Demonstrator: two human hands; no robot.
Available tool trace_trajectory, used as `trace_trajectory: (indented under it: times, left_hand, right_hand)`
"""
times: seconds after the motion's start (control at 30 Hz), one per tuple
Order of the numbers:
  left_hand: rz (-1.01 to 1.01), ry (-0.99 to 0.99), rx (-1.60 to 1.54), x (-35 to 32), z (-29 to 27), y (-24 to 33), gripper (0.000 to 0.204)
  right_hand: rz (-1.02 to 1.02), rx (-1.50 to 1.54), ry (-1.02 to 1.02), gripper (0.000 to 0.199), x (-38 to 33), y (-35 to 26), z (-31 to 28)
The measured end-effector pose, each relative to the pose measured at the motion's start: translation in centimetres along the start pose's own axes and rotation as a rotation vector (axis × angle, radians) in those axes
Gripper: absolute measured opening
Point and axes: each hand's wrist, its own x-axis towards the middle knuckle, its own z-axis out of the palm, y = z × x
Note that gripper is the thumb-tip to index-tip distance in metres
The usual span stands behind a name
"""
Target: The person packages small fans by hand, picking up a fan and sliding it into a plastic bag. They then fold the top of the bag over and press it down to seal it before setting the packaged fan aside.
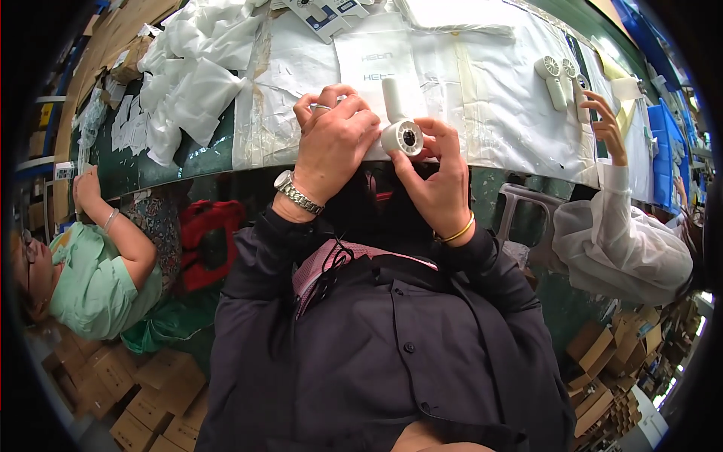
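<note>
At the far left a co-worker in a pale green top (90, 282) sits beside the long surface (203, 154), with brown cardboard boxes (143, 399) stacked on the floor below. On the surface's left part lies a heap of crumpled white bags (188, 79), soft and wrinkled over the dark green top.

Toward the middle, our left hand (335, 143), wearing a metal wristwatch (296, 193), curls its fingers against the left side of a small white handheld fan (399, 124). The fan is smooth hard plastic: a round head with a dark centre faces us, and its cylindrical handle points away across the surface, so the long axis runs from us outward. Our right hand (437, 177), a gold bangle (458, 232) on the wrist, grips the fan's head from the right and below. Both hands touch it and are equally near; it hangs just above the surface's near edge, over a flat clear sleeve (376, 56).

Further right lie two more white fans (557, 75), and another worker's hand (606, 124) in a white sleeve reaches near them.
</note>
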Motion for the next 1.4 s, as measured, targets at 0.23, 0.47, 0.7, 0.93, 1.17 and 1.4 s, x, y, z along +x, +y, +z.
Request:
trace_trajectory:
  times: [0.23, 0.47, 0.7, 0.93, 1.17, 1.4]
  left_hand:
    - [-0.107, 0.019, -0.158, 0.4, 1.3, -1.8, 0.008]
    - [-0.221, 0.001, -0.248, 0.7, 1.8, -1.9, 0.011]
    - [-0.154, 0.178, -0.227, 0.8, 1.9, -0.4, 0.008]
    - [0.024, 0.234, -0.182, 1.3, 0.9, 0.1, 0.008]
    - [0.056, 0.255, -0.343, 0.8, -0.9, 1.2, 0.024]
    - [-0.552, -0.060, -0.770, -3.7, 0.1, 1.5, 0.018]
  right_hand:
    - [-0.076, 0.018, -0.001, 0.050, -0.9, 1.3, -0.4]
    - [-0.220, -0.137, -0.083, 0.056, -1.2, 0.8, -1.8]
    - [-0.222, -0.281, -0.129, 0.062, -1.7, -0.9, -2.8]
    - [-0.202, -0.373, -0.120, 0.064, -0.1, -3.2, -2.4]
    - [-0.145, -0.553, -0.146, 0.075, 1.6, -2.4, -1.4]
    - [-0.042, -0.410, -0.141, 0.072, 2.0, -2.3, -1.4]
